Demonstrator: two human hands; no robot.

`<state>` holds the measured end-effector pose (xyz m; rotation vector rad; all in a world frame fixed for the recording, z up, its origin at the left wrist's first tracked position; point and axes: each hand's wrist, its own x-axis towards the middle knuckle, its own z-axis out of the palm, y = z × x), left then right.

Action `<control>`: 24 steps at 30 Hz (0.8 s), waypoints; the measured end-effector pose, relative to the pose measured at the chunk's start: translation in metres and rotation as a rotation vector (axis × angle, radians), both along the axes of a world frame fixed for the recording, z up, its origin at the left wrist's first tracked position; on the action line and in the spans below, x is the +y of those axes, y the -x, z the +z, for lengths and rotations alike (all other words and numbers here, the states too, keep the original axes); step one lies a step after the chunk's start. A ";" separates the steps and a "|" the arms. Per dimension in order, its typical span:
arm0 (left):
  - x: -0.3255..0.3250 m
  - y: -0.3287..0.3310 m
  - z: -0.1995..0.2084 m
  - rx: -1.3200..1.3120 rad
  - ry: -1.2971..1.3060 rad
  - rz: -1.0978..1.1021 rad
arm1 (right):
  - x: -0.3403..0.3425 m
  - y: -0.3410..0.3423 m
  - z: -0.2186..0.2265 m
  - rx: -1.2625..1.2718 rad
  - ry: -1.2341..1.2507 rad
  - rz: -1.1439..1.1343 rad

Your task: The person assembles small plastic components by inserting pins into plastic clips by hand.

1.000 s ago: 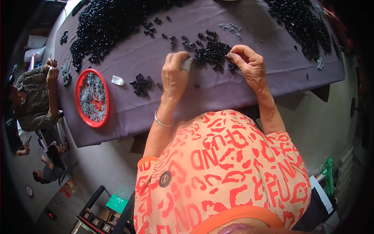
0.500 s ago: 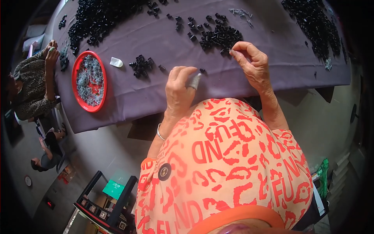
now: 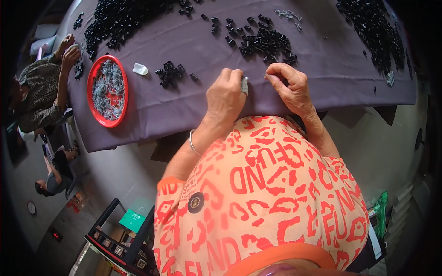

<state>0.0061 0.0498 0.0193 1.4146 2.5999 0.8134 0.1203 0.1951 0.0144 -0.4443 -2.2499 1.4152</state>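
My left hand [image 3: 225, 95] is closed above the near part of the table, a pale grey finger cover [image 3: 244, 86] on one finger. What it grips, if anything, is hidden behind the fingers. To its right, my right hand [image 3: 291, 87] pinches thumb and forefinger together. Something tiny seems to show at its fingertips, too small to name. Just beyond the right hand lies a pile of small black plastic parts [image 3: 266, 43]. A smaller cluster of the same black parts [image 3: 169, 74] sits left of my left hand, one loose part [image 3: 194, 77] beside it.
A red oval tray [image 3: 125, 99] of small grey pieces stands at left, a white scoop-like piece [image 3: 140, 69] beside it. Large black heaps [image 3: 124, 23] [image 3: 368, 32] cover the far corners of the purple cloth [image 3: 184, 115]. Another person's hands [image 3: 69, 50] work at the left edge.
My left hand has moved right and closed, and the loose black part beside it no longer shows. My right hand has drawn back from the pile, toward me.
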 end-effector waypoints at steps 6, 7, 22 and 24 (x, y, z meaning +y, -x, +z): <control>0.003 0.010 0.004 0.081 0.133 -0.184 | 0.000 -0.001 -0.006 -0.029 0.034 -0.021; 0.003 0.011 0.001 0.085 0.163 -0.171 | -0.001 0.000 -0.005 -0.036 0.035 -0.022; -0.014 0.032 0.001 -1.716 -0.443 0.180 | -0.008 0.002 0.003 -0.031 0.244 -0.016; -0.014 0.017 0.006 -1.833 -0.543 0.263 | -0.014 0.005 0.013 0.030 0.525 -0.041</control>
